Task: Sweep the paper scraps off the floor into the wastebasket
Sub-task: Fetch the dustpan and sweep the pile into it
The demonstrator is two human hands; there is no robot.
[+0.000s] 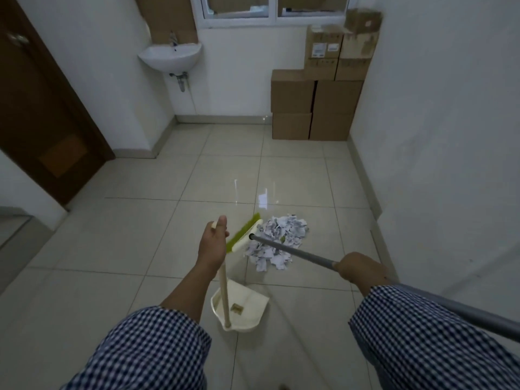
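Note:
A heap of white paper scraps (277, 240) lies on the tiled floor, right of centre. My right hand (358, 267) grips the grey pole of a broom whose cream head with green bristles (244, 233) rests at the heap's left side. My left hand (215, 239) grips the top of the cream dustpan's upright wooden handle. The dustpan (242, 308) stands on the floor just in front of the heap, its mouth toward the scraps. No wastebasket is in view.
Stacked cardboard boxes (318, 108) fill the far right corner. A white wall sink (171, 56) hangs at the back left, and a brown door (42, 108) is on the left. A white wall (436, 136) runs close along the right.

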